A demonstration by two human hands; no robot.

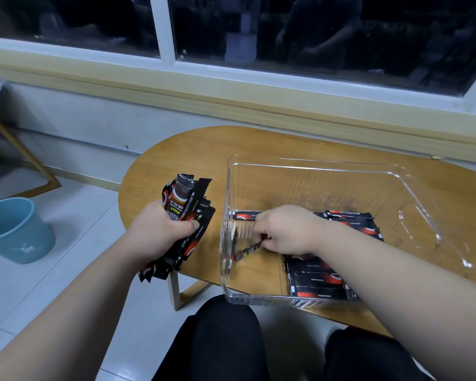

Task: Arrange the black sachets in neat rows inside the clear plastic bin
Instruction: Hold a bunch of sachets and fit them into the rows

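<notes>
A clear plastic bin (412, 193) sits on the wooden table. Several black sachets with red marks lie flat in a row (318, 283) along its near side, and more sachets (353, 220) lie behind my right wrist. My right hand (282, 229) is inside the bin, fingers pinched on one black sachet (246, 251) that slants down toward the bin's left wall. Another sachet (243, 215) lies flat just beyond that hand. My left hand (160, 229) hovers left of the bin over the table edge, gripping a thick bundle of black sachets (186, 215).
The oval wooden table (176, 155) stands under a window sill, the bin reaching its near edge. A blue bucket (14, 229) stands on the tiled floor at left. My knees in black trousers (223, 339) are below the table edge. A wooden frame leg (22, 158) shows at far left.
</notes>
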